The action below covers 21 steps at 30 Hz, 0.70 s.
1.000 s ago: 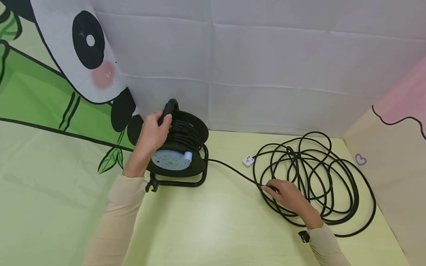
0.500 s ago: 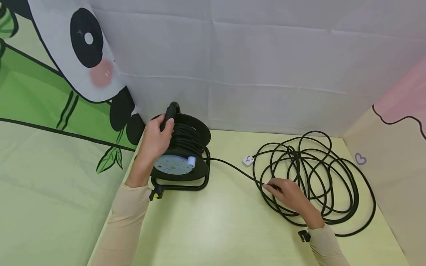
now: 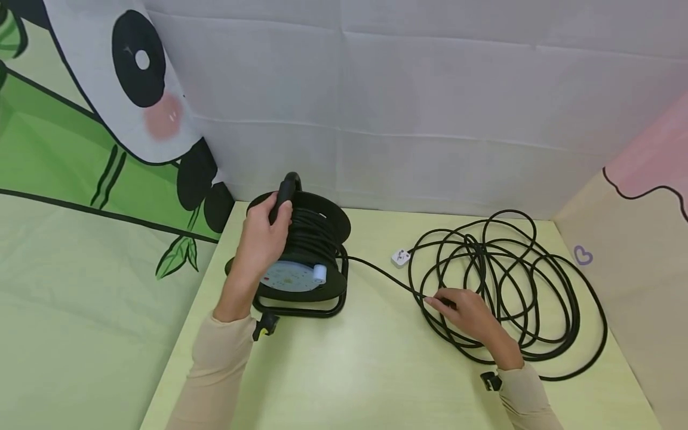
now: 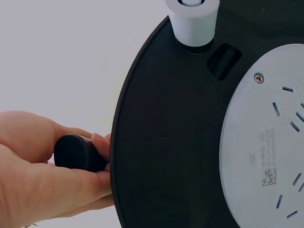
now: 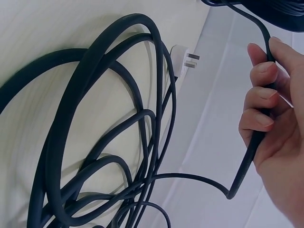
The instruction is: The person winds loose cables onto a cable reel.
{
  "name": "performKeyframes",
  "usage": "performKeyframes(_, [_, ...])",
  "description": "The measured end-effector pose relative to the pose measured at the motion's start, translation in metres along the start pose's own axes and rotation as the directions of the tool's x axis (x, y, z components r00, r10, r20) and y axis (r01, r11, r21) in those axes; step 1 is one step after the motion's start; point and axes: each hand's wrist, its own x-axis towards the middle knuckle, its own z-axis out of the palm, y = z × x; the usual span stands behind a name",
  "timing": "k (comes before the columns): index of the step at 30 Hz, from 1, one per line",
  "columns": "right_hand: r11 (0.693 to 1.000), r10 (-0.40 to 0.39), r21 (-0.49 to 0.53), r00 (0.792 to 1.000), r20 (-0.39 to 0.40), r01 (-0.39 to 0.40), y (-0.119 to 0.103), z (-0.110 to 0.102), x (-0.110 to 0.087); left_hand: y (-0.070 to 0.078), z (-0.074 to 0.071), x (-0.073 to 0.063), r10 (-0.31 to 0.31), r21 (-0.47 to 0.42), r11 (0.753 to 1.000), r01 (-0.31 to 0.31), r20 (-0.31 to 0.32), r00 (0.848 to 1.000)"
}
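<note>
- Your right hand (image 3: 469,315) is curling round the black cable (image 5: 246,164), between reel and loose coils; a light grip is probably serving you best, guiding it without kinking.
- The loose coils (image 3: 575,316) are lying overlapped on the worktop (image 3: 344,370), so crossed strands are likely needing separating one at a time.
- Your left hand (image 3: 263,237) is gripping the handle (image 3: 285,196); holding firmly is likely steadying the reel (image 3: 334,285), which is occupying the worktop's left side.
- The white plug (image 3: 400,258) is lying just beside the loose coils and is probably deserving watching, since it is risking a snag.
</note>
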Motion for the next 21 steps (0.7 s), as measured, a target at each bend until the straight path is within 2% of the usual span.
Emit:
performKeyframes(6, [1.0, 0.015, -0.006, 1.0, 0.006, -0.015, -0.001, 0.001, -0.001, 0.003, 0.005, -0.006, -0.017, -0.01, 1.0, 0.017, -0.001, 1.0])
performKeyframes(11, [1.0, 0.021, -0.007, 1.0, 0.005, -0.021, 0.0, 0.002, -0.001, 0.006, 0.008, -0.01, -0.005, -0.02, 1.0, 0.005, -0.011, 1.0])
performKeyframes(21, [1.0, -0.004, -0.011, 1.0, -0.012, 0.004, -0.001, 0.002, -0.001, 0.01, 0.014, -0.013, -0.013, -0.05, 0.999, 0.012, -0.021, 1.0])
